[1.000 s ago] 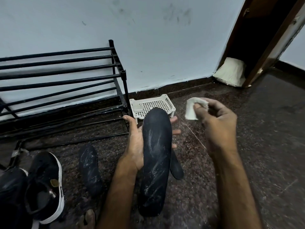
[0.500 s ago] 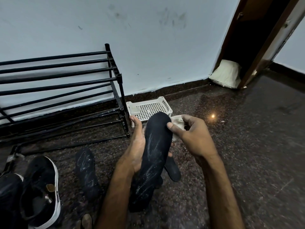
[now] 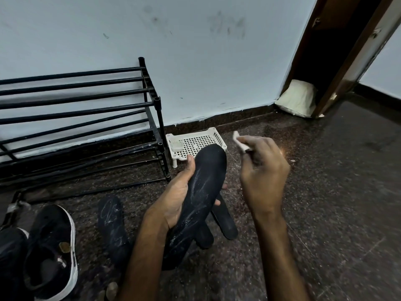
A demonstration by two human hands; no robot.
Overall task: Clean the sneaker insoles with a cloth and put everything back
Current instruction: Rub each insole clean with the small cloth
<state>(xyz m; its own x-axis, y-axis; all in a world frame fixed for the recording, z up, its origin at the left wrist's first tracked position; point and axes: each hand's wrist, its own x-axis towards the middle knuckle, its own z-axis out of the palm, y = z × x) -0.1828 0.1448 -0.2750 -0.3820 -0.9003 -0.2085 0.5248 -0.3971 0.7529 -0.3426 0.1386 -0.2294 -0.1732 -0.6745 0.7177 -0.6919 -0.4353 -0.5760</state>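
My left hand (image 3: 173,198) grips a long black insole (image 3: 201,192) streaked with white dust, its toe end pointing away from me. My right hand (image 3: 263,174) is blurred, raised to the right of the insole's toe and apart from it, pinching a small white cloth (image 3: 238,141). A second dusty black insole (image 3: 111,224) lies flat on the floor left of my left arm. Another dark insole (image 3: 224,220) lies on the floor beneath the held one. A black sneaker with a white sole (image 3: 52,250) stands at the lower left.
A black metal shoe rack (image 3: 86,118) stands against the wall on the left. A small white perforated tray (image 3: 195,142) holding a small clear dish sits by the rack's foot. A pale cushion (image 3: 298,97) rests by the wooden door frame. The floor is dark speckled stone.
My right hand with the cloth went from beside the insole down onto its toe end, then swung back up to the right. The left hand kept holding the insole.
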